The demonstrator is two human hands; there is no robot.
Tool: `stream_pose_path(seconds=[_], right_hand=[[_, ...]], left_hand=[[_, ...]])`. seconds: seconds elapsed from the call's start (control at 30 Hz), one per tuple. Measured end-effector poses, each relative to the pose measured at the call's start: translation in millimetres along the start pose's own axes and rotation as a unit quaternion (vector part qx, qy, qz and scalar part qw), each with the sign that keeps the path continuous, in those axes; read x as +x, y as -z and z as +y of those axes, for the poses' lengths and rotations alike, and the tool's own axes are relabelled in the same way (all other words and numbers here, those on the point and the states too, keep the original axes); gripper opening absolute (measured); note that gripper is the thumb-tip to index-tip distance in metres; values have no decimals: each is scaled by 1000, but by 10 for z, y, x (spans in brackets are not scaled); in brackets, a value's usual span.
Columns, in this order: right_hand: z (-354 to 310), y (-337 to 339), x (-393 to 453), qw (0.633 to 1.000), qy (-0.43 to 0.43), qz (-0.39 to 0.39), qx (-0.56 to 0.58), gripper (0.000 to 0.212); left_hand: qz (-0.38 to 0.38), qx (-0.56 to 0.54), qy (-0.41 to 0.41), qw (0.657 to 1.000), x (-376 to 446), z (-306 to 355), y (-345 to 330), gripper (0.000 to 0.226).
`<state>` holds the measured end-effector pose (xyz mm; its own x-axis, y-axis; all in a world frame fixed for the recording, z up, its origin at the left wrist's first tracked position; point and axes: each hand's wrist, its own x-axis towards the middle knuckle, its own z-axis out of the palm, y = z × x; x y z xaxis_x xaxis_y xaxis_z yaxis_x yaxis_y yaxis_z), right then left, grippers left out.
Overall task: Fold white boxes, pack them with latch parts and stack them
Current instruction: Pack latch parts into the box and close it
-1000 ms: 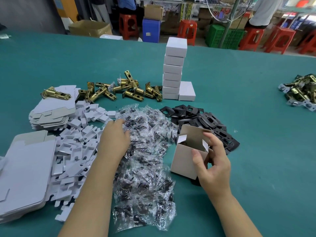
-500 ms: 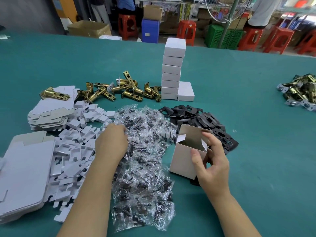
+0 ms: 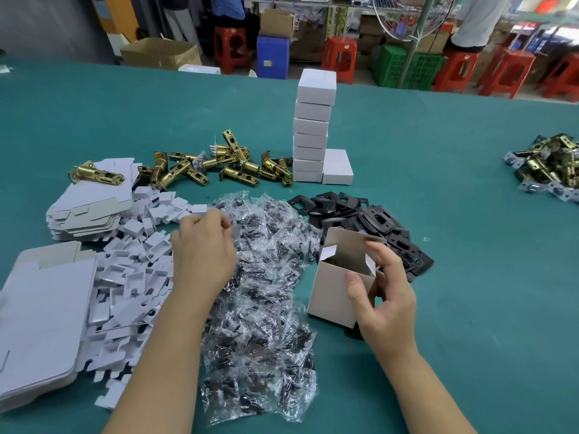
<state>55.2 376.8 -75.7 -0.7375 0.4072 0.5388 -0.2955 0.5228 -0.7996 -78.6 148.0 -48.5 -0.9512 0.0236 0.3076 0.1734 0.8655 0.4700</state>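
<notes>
Head view: my right hand (image 3: 387, 303) grips the open white cardboard box (image 3: 340, 291) while my left hand (image 3: 203, 249), fingers curled, pinches a clear plastic screw packet (image 3: 233, 219) from the pile.

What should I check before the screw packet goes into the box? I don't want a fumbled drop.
1. Open box upright, top flaps open: ok.
2. Right hand holds the box: ok.
3. Left hand over the pile of clear packets: ok.
4. Only one packet in its grip: cannot tell, fingers hide it.
5. Room inside box: cannot tell; something brassy shows inside.
6. Stack of closed boxes clear of both hands: ok.
</notes>
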Motion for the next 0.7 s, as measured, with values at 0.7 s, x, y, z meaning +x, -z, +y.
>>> stream_pose_path(seconds=[0.7], right_hand=[[26, -1, 17, 999, 40, -19, -3, 31]], left_hand=[[-133, -199, -308, 921, -585, 1075, 516, 19]])
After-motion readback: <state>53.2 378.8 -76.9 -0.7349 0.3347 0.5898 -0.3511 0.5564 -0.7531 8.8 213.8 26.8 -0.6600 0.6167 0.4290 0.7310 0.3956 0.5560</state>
